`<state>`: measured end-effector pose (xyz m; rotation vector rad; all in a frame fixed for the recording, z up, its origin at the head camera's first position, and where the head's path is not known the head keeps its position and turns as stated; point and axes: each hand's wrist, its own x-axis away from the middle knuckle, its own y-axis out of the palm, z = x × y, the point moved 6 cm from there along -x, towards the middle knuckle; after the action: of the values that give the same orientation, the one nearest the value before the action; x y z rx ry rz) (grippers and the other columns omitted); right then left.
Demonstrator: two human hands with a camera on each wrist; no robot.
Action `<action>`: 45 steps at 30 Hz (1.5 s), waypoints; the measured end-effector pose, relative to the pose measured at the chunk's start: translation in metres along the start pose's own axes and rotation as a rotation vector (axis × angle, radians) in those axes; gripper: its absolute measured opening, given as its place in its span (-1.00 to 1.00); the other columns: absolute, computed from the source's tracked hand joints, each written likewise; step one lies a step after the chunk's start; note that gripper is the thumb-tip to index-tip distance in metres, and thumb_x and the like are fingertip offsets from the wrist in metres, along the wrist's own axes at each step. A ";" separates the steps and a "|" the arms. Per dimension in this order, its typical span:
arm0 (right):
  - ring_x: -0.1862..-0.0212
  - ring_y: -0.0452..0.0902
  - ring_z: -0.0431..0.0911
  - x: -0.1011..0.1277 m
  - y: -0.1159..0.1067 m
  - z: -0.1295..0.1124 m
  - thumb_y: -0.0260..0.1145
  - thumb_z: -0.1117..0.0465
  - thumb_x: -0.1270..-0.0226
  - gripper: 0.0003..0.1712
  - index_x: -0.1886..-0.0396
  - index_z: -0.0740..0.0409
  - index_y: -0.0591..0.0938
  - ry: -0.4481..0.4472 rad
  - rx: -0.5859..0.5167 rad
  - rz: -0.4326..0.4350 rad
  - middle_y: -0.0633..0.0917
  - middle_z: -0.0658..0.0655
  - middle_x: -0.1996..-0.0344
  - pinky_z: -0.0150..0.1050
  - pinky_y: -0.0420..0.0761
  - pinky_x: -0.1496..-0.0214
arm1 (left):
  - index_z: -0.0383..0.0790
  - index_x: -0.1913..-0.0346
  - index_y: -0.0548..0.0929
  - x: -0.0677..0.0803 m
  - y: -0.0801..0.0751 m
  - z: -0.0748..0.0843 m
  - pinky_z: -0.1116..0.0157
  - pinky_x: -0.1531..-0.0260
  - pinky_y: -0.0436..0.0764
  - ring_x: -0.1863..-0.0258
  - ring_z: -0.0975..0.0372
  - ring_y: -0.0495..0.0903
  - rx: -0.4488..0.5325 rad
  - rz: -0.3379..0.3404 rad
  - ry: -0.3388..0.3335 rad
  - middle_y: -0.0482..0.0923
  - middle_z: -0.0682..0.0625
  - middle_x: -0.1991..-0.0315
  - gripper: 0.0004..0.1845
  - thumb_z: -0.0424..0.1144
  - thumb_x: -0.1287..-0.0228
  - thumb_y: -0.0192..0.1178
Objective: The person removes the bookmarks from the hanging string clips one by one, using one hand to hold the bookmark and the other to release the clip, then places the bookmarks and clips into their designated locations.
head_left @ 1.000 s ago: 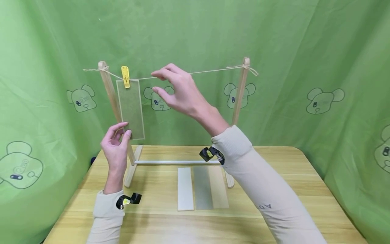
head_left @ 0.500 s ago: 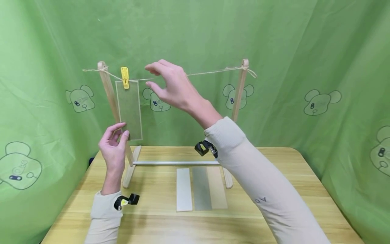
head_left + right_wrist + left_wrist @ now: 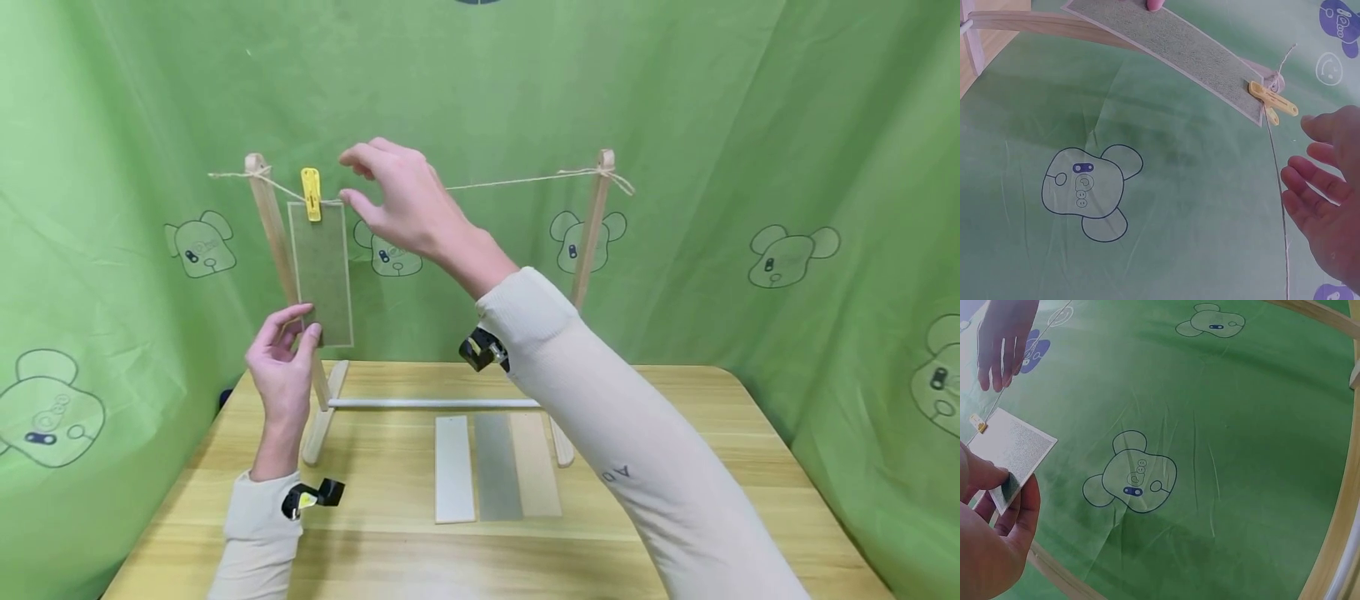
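A dark grey rectangular card (image 3: 324,267) with a pale border hangs upright from a string (image 3: 510,182). A yellow clothespin (image 3: 311,195) clips its top edge to that string. Low on the card's left edge, my left hand (image 3: 281,371) pinches it between thumb and fingers; the left wrist view shows the thumb on the rough face and fingers behind. My right hand (image 3: 408,200) hovers just right of the clothespin, holding nothing, its fingers gently bent and apart from the thumb. In the right wrist view a gap separates the right hand (image 3: 1329,187) from the clothespin (image 3: 1272,100).
Two wooden posts (image 3: 270,221) carry the string, with a white rod (image 3: 435,403) joining them low down. On the wooden table (image 3: 675,467) lie a white strip (image 3: 454,469), a grey strip (image 3: 498,467) and a tan strip (image 3: 536,465). Green curtain (image 3: 480,83) surrounds the table.
My right hand has moved left and slightly up along the string, closer to the clothespin. The left hand keeps its pinch on the card, which hangs in the same place.
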<state>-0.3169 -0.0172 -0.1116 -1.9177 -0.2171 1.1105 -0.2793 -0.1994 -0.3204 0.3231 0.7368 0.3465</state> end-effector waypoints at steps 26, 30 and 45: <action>0.02 0.62 -0.21 -0.027 0.019 0.006 0.11 -0.04 -0.64 -0.48 -0.40 0.13 0.50 0.271 -0.100 -0.161 0.72 0.03 -0.08 -0.41 0.63 0.00 | -0.61 -0.01 0.63 0.002 0.007 0.002 0.40 0.14 0.76 0.12 0.14 0.64 -0.012 -0.044 0.023 0.66 -0.22 0.03 -0.67 -0.78 -0.17 0.18; 0.16 0.59 -0.20 -0.031 0.021 0.004 0.14 0.00 -0.63 -0.56 -0.29 0.14 0.60 0.284 -0.136 -0.149 0.74 0.02 0.05 -0.40 0.61 0.15 | -0.63 -0.01 0.62 0.004 0.007 0.003 0.38 0.14 0.76 0.11 0.13 0.65 -0.006 -0.038 0.025 0.67 -0.21 0.03 -0.67 -0.78 -0.16 0.19; 0.10 0.64 -0.23 -0.036 0.020 0.003 0.28 0.07 -0.54 -0.69 -0.06 0.17 0.74 0.300 -0.261 -0.134 0.78 0.04 0.10 -0.45 0.63 0.07 | -0.60 0.01 0.65 0.007 0.006 0.008 0.38 0.16 0.76 0.10 0.08 0.64 0.019 -0.030 0.021 0.65 -0.25 0.03 -0.68 -0.77 -0.17 0.20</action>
<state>-0.3458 -0.0460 -0.1055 -2.2372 -0.3306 0.7211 -0.2704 -0.1920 -0.3166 0.3261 0.7649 0.3149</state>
